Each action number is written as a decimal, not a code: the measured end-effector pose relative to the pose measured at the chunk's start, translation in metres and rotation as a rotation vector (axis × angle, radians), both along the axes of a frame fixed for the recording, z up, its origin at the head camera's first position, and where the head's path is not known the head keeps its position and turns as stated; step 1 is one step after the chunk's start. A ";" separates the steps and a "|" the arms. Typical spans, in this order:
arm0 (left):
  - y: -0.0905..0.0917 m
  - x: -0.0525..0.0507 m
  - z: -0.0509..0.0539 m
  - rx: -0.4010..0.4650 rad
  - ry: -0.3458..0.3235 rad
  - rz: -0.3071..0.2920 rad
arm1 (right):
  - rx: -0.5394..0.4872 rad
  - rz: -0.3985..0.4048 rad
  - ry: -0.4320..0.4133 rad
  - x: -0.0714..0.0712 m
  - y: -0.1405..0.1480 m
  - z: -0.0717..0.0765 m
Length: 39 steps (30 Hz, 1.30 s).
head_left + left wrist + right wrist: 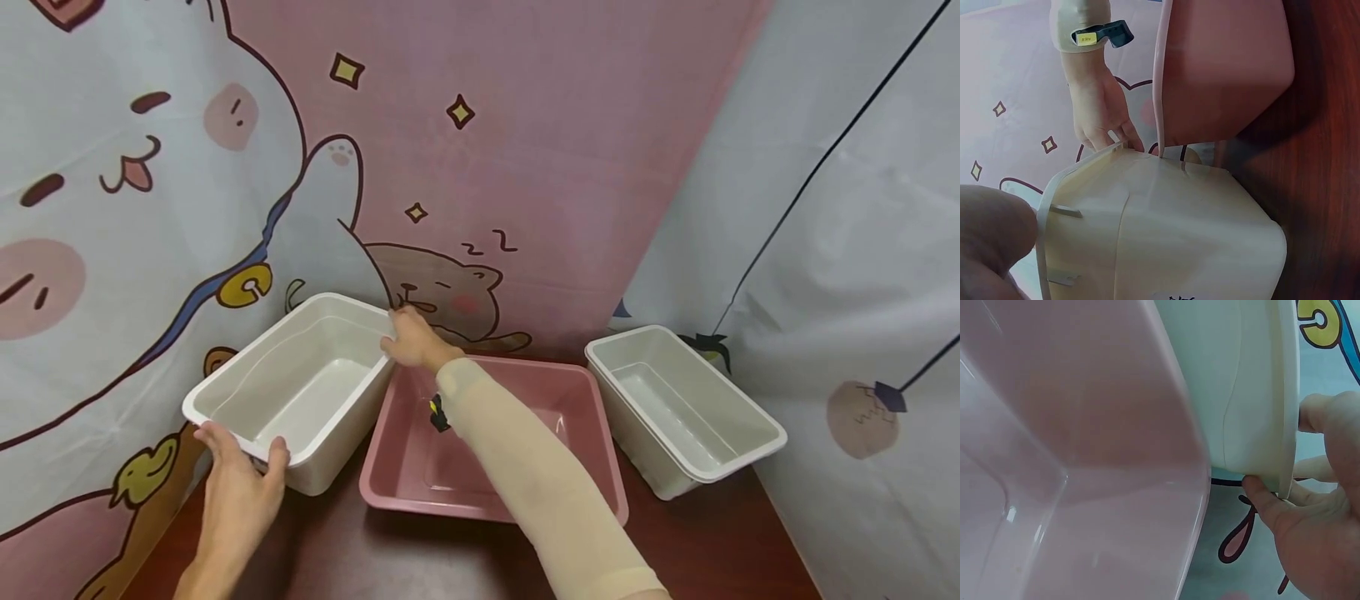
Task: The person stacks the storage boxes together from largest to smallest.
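A deep white plastic bin (330, 392) stands at the left of the table, set at an angle. My left hand (242, 496) holds its rim at the near end, and this hand shows only partly in the left wrist view. At the far right corner, my right hand (416, 337) grips the same rim. The right wrist view shows the right hand's fingers (1263, 500) at the outside of that corner. Beside this bin is a shallow pink tub (495, 504), partly covered by my right sleeve (525, 467).
A second white bin (675, 392) stands right of the pink tub on the dark reddish table (330, 550). Close behind the containers hangs a printed cloth (562, 167) with cartoon animals. A small black-and-yellow device (438, 414) sits at my right wrist.
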<state>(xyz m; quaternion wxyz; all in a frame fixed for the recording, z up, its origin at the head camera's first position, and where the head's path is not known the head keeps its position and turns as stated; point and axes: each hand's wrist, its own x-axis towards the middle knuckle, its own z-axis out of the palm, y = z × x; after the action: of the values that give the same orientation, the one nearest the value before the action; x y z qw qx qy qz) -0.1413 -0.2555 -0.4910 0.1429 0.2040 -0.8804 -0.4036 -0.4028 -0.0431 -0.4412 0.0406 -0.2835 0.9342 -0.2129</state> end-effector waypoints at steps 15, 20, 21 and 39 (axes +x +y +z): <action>0.005 0.002 -0.001 -0.014 0.137 0.036 | -0.069 -0.011 0.006 0.003 0.009 0.007; 0.005 0.002 0.006 -0.017 0.210 0.045 | -0.085 -0.021 0.040 0.000 0.008 0.014; 0.005 0.002 0.007 -0.019 0.220 0.049 | -0.094 -0.023 0.038 0.000 0.008 0.016; -0.004 0.009 0.032 -0.033 0.351 0.135 | -0.222 0.022 0.129 0.006 0.011 0.048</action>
<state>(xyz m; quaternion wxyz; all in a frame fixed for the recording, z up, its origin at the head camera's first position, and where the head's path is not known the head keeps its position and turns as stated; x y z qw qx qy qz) -0.1321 -0.2591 -0.4586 0.3244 0.1868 -0.8328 -0.4079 -0.3971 -0.0322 -0.3935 -0.0488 -0.3094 0.9024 -0.2958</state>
